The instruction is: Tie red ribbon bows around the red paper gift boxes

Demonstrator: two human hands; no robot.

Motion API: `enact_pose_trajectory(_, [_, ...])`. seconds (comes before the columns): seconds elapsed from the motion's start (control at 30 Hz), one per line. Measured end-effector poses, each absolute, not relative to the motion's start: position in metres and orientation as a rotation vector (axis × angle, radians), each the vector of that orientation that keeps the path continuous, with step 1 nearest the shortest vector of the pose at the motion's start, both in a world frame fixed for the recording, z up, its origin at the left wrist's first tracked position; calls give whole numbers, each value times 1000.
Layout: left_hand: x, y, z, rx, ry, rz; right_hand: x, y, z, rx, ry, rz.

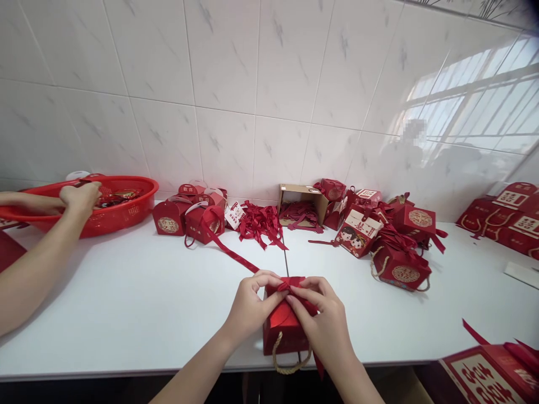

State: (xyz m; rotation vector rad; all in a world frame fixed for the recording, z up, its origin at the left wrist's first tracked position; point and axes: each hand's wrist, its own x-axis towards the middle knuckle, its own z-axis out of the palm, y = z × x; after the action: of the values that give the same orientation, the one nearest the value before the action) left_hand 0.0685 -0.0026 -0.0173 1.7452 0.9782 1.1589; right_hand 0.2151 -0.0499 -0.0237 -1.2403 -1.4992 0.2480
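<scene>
A small red gift box [283, 336] with a twisted rope handle [290, 369] stands at the table's front edge. On its top lies a red ribbon [236, 257], gathered into a knot or bow between my fingers. My left hand [256, 300] pinches the ribbon from the left, thumb and forefinger closed. From the right, my right hand [324, 308] pinches the same ribbon, its fingertips meeting the left ones over the lid. The ribbon's long tail runs back to the left across the table. Part of the box is covered by my right hand.
Left, a co-worker's hands [80, 199] reach into a red plastic basket [126, 219]. Behind stand small red boxes [170, 219], a ribbon pile [259, 221] and an open cardboard box [322, 207]. Finished-looking boxes [404, 269] crowd the right; a large red bag [484, 376] sits front right.
</scene>
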Motion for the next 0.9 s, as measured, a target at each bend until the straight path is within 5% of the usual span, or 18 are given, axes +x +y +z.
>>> enact_pose_trajectory(0.43, [72, 0, -9, 1707, 912, 1100, 224, -45, -16, -1357, -1407, 798])
enact_pose_trajectory(0.7, [75, 5, -14, 1719, 971, 1269, 219, -42, -20, -1256, -1338, 872])
enact_pose_trajectory(0.9, [66, -3, -10, 1904, 1145, 1062, 216, -45, -24, -1260, -1292, 887])
